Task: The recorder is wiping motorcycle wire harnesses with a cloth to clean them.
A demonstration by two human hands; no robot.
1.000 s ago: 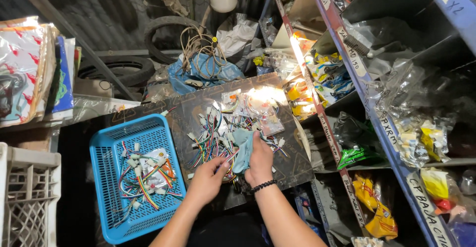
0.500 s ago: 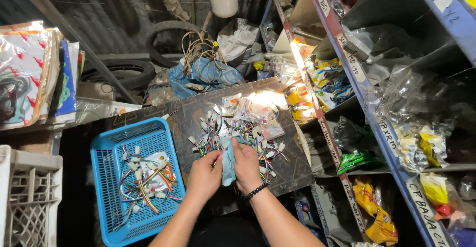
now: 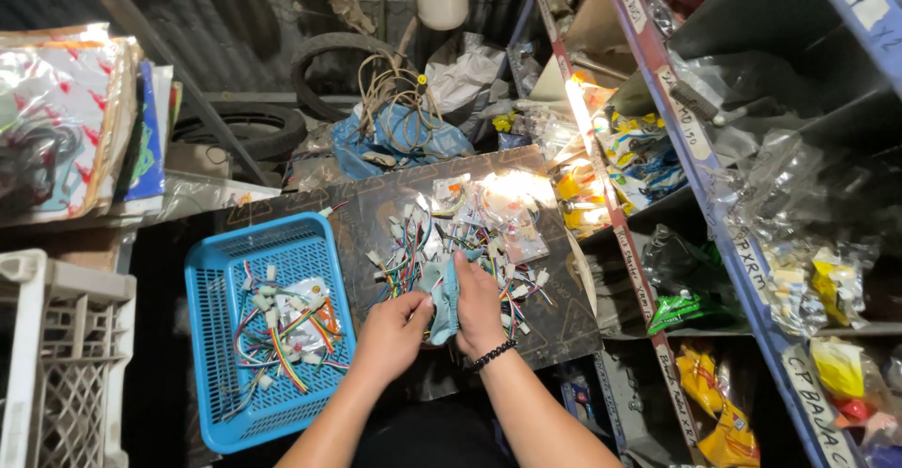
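Gripping blue cloth [image 3: 443, 291]: both hands

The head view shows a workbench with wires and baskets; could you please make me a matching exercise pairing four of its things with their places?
Things:
1. blue plastic mesh basket
2. white plastic crate
3. light blue cloth
4. black rubber tyre

Places:
A. between the left hand and the right hand
B. far lower left corner
C. behind the dark board, on the floor
D. left of the board, holding coloured wire connectors

Pairs: 1-D, 2-B, 3-A, 4-C
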